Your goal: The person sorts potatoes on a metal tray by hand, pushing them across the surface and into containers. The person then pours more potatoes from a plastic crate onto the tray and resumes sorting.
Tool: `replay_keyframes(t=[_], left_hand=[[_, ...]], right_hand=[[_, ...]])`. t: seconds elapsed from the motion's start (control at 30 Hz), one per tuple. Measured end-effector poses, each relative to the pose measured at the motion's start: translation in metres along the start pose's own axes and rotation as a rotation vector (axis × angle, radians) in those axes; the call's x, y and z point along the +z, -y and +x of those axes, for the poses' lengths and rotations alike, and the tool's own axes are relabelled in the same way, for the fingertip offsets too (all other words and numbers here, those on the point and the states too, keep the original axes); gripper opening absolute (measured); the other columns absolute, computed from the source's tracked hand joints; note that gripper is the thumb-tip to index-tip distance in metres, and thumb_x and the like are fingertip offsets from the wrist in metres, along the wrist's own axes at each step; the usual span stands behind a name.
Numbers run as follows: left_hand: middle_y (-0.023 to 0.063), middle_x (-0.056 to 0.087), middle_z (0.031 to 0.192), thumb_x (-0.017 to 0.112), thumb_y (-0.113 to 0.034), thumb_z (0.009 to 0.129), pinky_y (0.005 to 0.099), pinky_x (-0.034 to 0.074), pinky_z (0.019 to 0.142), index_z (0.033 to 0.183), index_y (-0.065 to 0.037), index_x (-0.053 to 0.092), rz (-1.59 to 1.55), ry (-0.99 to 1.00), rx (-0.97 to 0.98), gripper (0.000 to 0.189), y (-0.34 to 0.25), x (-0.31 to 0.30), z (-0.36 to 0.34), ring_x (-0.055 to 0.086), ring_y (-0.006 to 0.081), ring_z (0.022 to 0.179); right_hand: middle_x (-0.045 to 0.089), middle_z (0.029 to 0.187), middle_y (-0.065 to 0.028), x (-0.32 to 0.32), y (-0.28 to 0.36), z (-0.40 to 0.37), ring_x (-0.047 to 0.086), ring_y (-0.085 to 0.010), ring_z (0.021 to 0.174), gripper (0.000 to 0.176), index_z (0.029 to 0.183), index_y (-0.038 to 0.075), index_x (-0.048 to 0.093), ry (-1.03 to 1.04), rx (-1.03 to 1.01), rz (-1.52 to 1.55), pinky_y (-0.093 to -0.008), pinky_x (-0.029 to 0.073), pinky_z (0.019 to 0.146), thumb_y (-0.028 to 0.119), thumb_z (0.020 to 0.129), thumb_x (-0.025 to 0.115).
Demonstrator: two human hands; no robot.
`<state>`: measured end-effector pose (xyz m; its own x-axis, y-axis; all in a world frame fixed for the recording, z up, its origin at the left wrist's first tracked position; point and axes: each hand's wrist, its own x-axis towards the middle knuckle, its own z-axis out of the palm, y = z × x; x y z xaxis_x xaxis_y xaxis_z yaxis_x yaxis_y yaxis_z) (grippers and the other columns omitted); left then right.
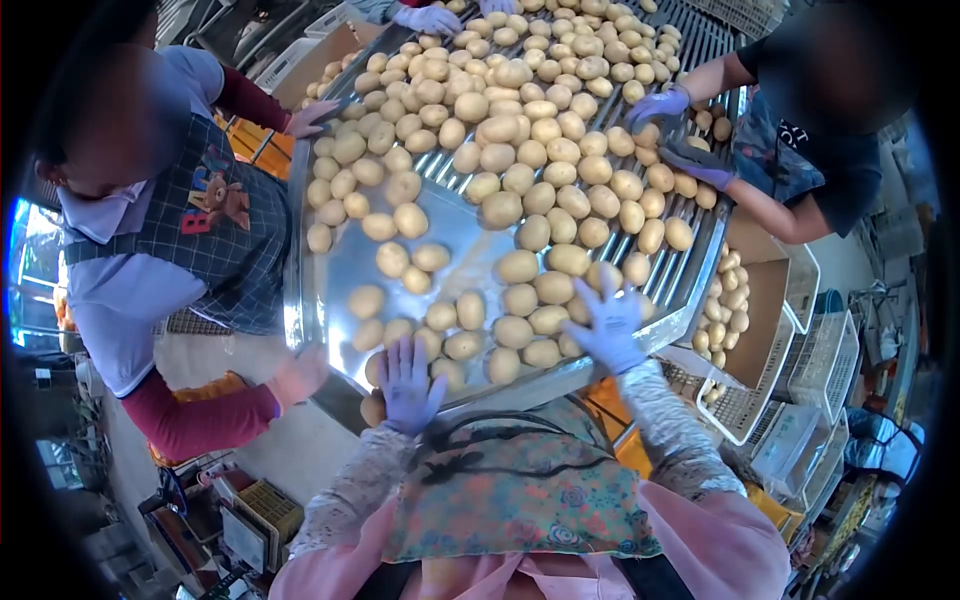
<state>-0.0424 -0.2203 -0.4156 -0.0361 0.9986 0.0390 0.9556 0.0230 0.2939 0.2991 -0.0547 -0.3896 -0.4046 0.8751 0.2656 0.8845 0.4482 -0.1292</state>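
Many pale potatoes (502,209) lie spread over a metal sorting table (345,262) with a smooth sheet at the near left and rollers farther back. My left hand (408,384), in a light purple glove, lies at the table's near edge with its fingers stretched out against the closest potatoes. Farther right, my right hand (608,325) wears the same kind of glove. Its fingers are spread over the potatoes at the near right edge, and it grasps none that I can see.
A person (180,230) in a checked apron stands at the left. Across on the right, another person (800,140) has gloved hands among the potatoes. More gloved hands (428,20) show at the far end. A cardboard-lined crate (765,300) with potatoes and stacked plastic baskets (825,370) stand at the right.
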Motion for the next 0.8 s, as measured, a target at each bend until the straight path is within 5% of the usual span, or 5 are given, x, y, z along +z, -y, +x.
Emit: replay_keyframes(t=[0.13, 0.33, 0.43, 0.53, 0.8], left_hand=[[0.0261, 0.036, 0.158, 0.059, -0.048, 0.095, 0.0678, 0.017, 0.118, 0.155, -0.002, 0.036, 0.076, -0.143, -0.009, 0.079, -0.058, 0.033, 0.033, 0.029, 0.0505, 0.145], [0.0268, 0.037, 0.156, 0.062, -0.057, 0.091, 0.0640, 0.021, 0.119, 0.154, -0.005, 0.040, -0.072, 0.144, 0.314, 0.084, -0.024, -0.006, 0.067, 0.032, 0.0517, 0.144], [0.0304, 0.037, 0.155, 0.060, -0.058, 0.092, 0.0641, 0.022, 0.118, 0.154, -0.008, 0.041, 0.031, -0.052, 0.087, 0.082, -0.024, 0.024, 0.116, 0.033, 0.0528, 0.143], [0.0335, 0.034, 0.156, 0.055, -0.059, 0.094, 0.0640, 0.020, 0.119, 0.156, -0.009, 0.039, 0.174, -0.107, -0.036, 0.081, -0.077, 0.045, 0.177, 0.031, 0.0530, 0.144], [0.0276, 0.039, 0.156, 0.058, -0.052, 0.095, 0.0654, 0.019, 0.119, 0.156, -0.013, 0.040, -0.045, -0.003, 0.301, 0.075, -0.094, 0.028, 0.121, 0.033, 0.0530, 0.143]], right_hand=[[0.051, 0.145, -0.0184, 0.012, 0.061, 0.011, 0.039, -0.0569, 0.129, 0.092, 0.147, 0.009, 0.051, 0.044, -0.032, 0.191, -0.0632, 0.039, 0.106, 0.059, 0.073, 0.076], [0.071, 0.092, -0.0102, -0.010, -0.053, 0.065, 0.069, -0.0317, 0.082, 0.029, 0.105, 0.006, 0.072, 0.034, -0.404, 0.148, -0.0448, 0.056, 0.082, 0.027, 0.087, 0.067], [0.052, 0.143, -0.0213, 0.010, -0.146, 0.105, 0.053, -0.0454, 0.123, 0.055, 0.140, 0.021, 0.059, -0.239, 0.152, -0.122, -0.0565, 0.042, 0.101, 0.039, 0.088, 0.069], [0.045, 0.152, -0.0201, 0.026, -0.149, 0.144, 0.050, -0.0479, 0.128, 0.071, 0.155, 0.036, 0.042, 0.178, 0.497, -0.100, -0.0587, 0.039, 0.107, 0.061, 0.091, 0.058], [0.045, 0.154, -0.0147, 0.003, -0.069, 0.105, 0.049, -0.0517, 0.123, 0.066, 0.143, 0.032, 0.058, 0.180, 0.004, 0.058, -0.0620, 0.039, 0.104, 0.058, 0.083, 0.068]])
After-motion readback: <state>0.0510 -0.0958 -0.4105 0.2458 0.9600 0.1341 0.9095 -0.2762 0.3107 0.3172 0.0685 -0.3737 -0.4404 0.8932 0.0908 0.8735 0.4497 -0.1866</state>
